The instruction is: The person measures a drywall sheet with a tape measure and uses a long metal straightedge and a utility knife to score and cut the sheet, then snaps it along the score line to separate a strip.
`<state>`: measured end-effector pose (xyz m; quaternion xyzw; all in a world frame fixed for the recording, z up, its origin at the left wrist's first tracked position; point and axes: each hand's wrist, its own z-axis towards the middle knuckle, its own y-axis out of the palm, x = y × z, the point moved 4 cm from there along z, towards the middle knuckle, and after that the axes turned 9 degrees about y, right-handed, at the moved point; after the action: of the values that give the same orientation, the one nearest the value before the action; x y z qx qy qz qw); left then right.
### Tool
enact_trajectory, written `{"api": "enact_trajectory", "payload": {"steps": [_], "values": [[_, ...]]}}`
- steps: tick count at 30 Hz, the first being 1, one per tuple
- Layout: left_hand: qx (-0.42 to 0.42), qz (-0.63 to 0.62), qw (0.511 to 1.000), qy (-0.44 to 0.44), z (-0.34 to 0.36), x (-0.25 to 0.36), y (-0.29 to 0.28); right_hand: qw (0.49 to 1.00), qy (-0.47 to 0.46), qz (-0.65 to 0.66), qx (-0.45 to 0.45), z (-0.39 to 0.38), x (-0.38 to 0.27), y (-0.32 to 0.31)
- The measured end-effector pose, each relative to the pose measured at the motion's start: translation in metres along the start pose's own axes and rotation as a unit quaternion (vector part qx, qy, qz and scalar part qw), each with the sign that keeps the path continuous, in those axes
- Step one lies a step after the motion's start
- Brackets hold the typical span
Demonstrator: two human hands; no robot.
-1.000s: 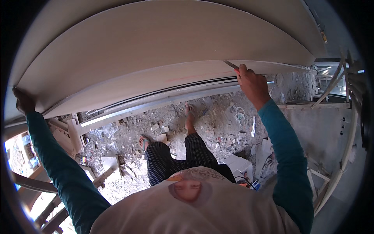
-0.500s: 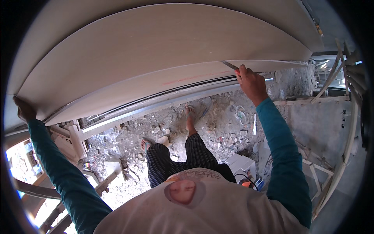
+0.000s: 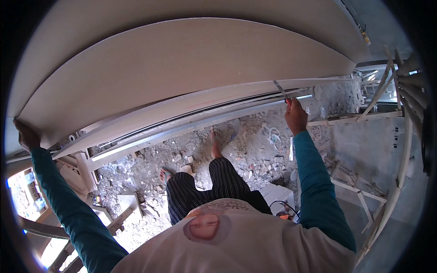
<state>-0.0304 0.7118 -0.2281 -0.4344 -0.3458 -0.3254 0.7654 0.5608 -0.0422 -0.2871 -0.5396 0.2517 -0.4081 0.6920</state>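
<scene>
A big pale plasterboard sheet [image 3: 182, 68] stands on edge in front of me and fills the upper half of the view. My left hand [image 3: 25, 136] grips its far left edge, arm stretched out. My right hand [image 3: 296, 116] is closed on a thin utility knife [image 3: 280, 88], whose blade touches the sheet's lower edge at the right. Below that edge run more stacked boards and a long metal rail [image 3: 182, 132]. My striped trouser legs [image 3: 200, 186] and sandalled feet stand on rubble.
The ground [image 3: 255, 150] is strewn with stone rubble and a coil of wire. Wooden frames and scrap lie at the left [image 3: 86, 173]. A grey wall with timber props [image 3: 382, 150] stands at the right. A white block and cable sit by my right leg [image 3: 277, 195].
My right hand with the knife has slid slightly right and lower along the sheet's edge. My left hand sits a little lower on the left edge. The view has tilted down.
</scene>
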Motion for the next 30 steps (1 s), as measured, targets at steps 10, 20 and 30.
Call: {"api": "enact_trajectory", "payload": {"steps": [10, 20, 30], "values": [[-0.015, 0.021, 0.999, -0.029, 0.009, -0.010, -0.001, 0.998, -0.030, 0.056, 0.021, 0.000, -0.037, -0.053], [0.001, -0.002, 1.000, -0.021, 0.006, -0.002, 0.005, 0.987, -0.054, -0.129, -0.074, 0.009, 0.014, -0.109], [-0.007, -0.057, 0.998, -0.014, 0.025, -0.029, 0.010, 0.970, -0.052, 0.202, 0.122, 0.124, 0.020, -0.140]]}}
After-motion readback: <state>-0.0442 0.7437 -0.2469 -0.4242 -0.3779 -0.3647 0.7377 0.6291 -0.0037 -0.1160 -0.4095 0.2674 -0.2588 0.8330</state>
